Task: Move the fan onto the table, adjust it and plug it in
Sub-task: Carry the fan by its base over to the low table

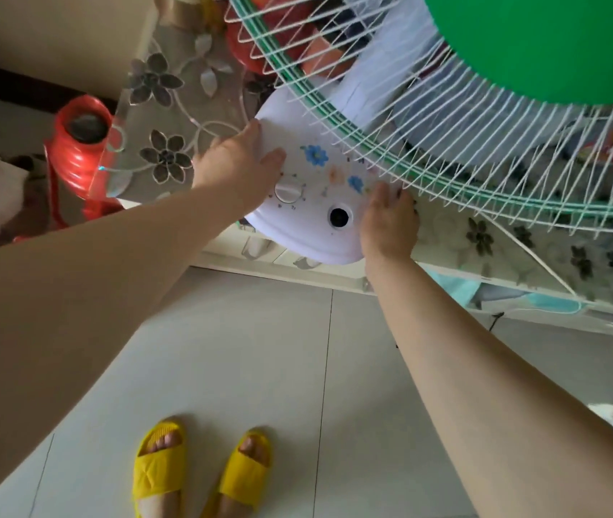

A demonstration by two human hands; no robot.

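The fan (447,117) has a white wire grille, a green hub and a white base (312,203) with flower stickers, one dial and an empty dial hole. Its base rests at the table's (155,106) front edge and juts over it. My left hand (239,162) grips the base's left side, thumb on top. My right hand (389,222) holds the base's right side, fingers under the grille. A white cord (529,252) runs down from the fan across the tablecloth; its plug is out of sight.
The table carries a clear cover with dark flower prints. A red ribbed container (78,143) stands left of the table. Red items lie behind the grille. My feet in yellow slippers (200,472) stand on pale floor tiles.
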